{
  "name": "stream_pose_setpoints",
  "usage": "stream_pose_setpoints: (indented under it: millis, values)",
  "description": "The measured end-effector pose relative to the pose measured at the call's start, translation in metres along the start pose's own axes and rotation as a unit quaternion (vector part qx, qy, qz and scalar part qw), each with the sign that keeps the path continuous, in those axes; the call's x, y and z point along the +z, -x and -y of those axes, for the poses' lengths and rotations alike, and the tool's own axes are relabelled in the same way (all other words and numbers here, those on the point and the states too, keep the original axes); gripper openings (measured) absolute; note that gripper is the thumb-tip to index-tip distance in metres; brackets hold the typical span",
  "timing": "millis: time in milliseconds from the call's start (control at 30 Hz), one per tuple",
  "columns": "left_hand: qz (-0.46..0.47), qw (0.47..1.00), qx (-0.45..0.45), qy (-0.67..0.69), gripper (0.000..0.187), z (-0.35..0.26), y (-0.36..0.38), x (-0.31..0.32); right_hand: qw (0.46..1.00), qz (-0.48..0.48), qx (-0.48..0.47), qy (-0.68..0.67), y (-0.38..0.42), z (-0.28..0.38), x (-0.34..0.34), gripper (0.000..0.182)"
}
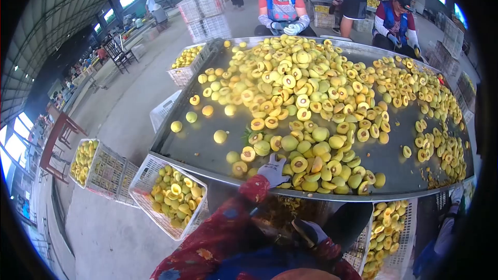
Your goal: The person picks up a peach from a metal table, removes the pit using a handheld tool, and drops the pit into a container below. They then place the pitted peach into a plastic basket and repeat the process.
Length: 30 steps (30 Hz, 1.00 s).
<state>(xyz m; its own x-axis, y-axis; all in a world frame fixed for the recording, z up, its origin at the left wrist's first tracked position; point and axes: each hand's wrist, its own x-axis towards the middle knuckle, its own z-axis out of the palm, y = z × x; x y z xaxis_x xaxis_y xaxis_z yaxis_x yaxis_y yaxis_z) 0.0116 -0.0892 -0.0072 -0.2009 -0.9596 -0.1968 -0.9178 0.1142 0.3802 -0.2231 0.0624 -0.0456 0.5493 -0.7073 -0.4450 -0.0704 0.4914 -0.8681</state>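
Observation:
My left hand (273, 170), in a pale glove, reaches over the near edge of the metal table (197, 140). Its fingers are apart and touch or nearly touch the halved yellow-green stone fruit (299, 164) heaped there. Many of these halves show a brown stone or its hollow. My right hand (314, 232), also gloved, is low in front of my lap, below the table edge. Its fingers look curled around something dark that I cannot make out. A patterned red sleeve covers my left arm.
A white crate of fruit (176, 197) stands left of my arm, and another fruit-filled crate (386, 238) is at lower right. Two people in blue vests sit across the table. A co-worker's gloved hand (456, 195) shows at the right edge. More crates (109, 173) stand on the floor.

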Motion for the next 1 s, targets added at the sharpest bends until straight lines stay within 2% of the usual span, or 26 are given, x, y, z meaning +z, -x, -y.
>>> stream_pose_setpoints:
  millis: [100, 200, 233, 267, 333, 367, 433, 467, 500, 567, 633, 667, 700, 767, 833, 867, 900, 933, 967, 1000]
  values:
    - [0.008, 1.0, -0.003, -0.017, 0.077, -0.008, 0.003, -0.007, 1.0, 0.005, 0.005, -0.004, -0.002, 0.003, 0.008, 0.034]
    - [-0.088, 0.994, 0.063, -0.023, 0.076, 0.011, -0.015, 0.032, 1.0, -0.006, -0.006, 0.008, -0.018, -0.025, 0.004, 0.033]
    - [-0.071, 0.996, 0.061, 0.008, 0.071, 0.007, -0.013, 0.016, 1.0, -0.008, -0.015, 0.014, -0.017, -0.026, 0.005, 0.032]
    - [-0.076, 0.993, 0.04, 0.085, 0.069, 0.002, -0.002, 0.004, 0.999, -0.003, -0.03, 0.028, -0.009, 0.003, 0.01, 0.031]
    - [-0.091, 0.97, -0.004, 0.226, 0.065, 0.003, 0.01, -0.023, 0.997, -0.028, -0.059, 0.03, -0.011, 0.016, 0.009, 0.028]
    - [-0.113, 0.915, 0.01, 0.387, 0.053, 0.015, 0.01, -0.015, 0.996, -0.056, -0.064, 0.02, -0.012, 0.01, 0.003, 0.026]
    - [-0.07, 0.803, 0.057, 0.589, 0.048, 0.01, 0.031, -0.029, 0.992, -0.085, -0.088, 0.028, -0.01, 0.018, 0.001, 0.024]
    - [-0.009, 0.672, 0.03, 0.74, 0.044, 0.009, 0.037, -0.028, 0.989, -0.101, -0.1, 0.033, -0.009, 0.022, 0.0, 0.023]
    - [0.036, 0.512, -0.017, 0.858, 0.041, 0.009, 0.043, -0.027, 0.981, -0.104, -0.139, 0.089, -0.011, 0.023, -0.006, 0.025]
    - [-0.013, 0.567, 0.038, 0.823, 0.041, -0.008, 0.054, -0.031, 0.963, -0.138, -0.178, 0.147, -0.012, 0.034, -0.004, 0.025]
    - [-0.079, 0.767, 0.112, 0.627, 0.046, -0.025, 0.067, -0.04, 0.941, -0.173, -0.209, 0.204, -0.011, 0.052, 0.002, 0.03]
    - [-0.126, 0.837, 0.135, 0.516, 0.048, -0.034, 0.074, -0.045, 0.933, -0.19, -0.214, 0.22, -0.008, 0.063, 0.008, 0.033]
    - [-0.036, 0.699, 0.07, 0.711, 0.052, -0.035, 0.076, -0.036, 0.931, -0.198, -0.209, 0.224, -0.005, 0.074, 0.013, 0.036]
    - [0.088, 0.459, -0.026, 0.884, 0.059, -0.035, 0.079, -0.017, 0.95, -0.179, -0.164, 0.195, 0.001, 0.097, 0.023, 0.042]
    - [0.158, 0.348, -0.044, 0.923, 0.063, -0.033, 0.074, -0.007, 0.908, -0.217, -0.242, 0.266, 0.003, 0.091, 0.026, 0.041]
    - [0.129, 0.368, -0.082, 0.917, 0.063, -0.038, 0.078, -0.006, 0.893, -0.23, -0.253, 0.293, 0.005, 0.088, 0.027, 0.039]
    - [0.099, 0.39, -0.116, 0.908, 0.063, -0.043, 0.081, -0.008, 0.837, -0.225, -0.291, 0.405, 0.008, 0.087, 0.026, 0.038]
    - [0.067, 0.412, -0.148, 0.897, 0.064, -0.047, 0.083, -0.011, 0.766, -0.215, -0.326, 0.511, 0.012, 0.088, 0.026, 0.037]
    - [0.074, 0.433, -0.135, 0.888, 0.063, -0.044, 0.083, -0.004, 0.681, -0.198, -0.355, 0.609, 0.014, 0.089, 0.026, 0.036]
    - [0.061, 0.458, -0.137, 0.876, 0.061, -0.046, 0.084, -0.003, 0.677, -0.194, -0.346, 0.619, 0.014, 0.089, 0.027, 0.034]
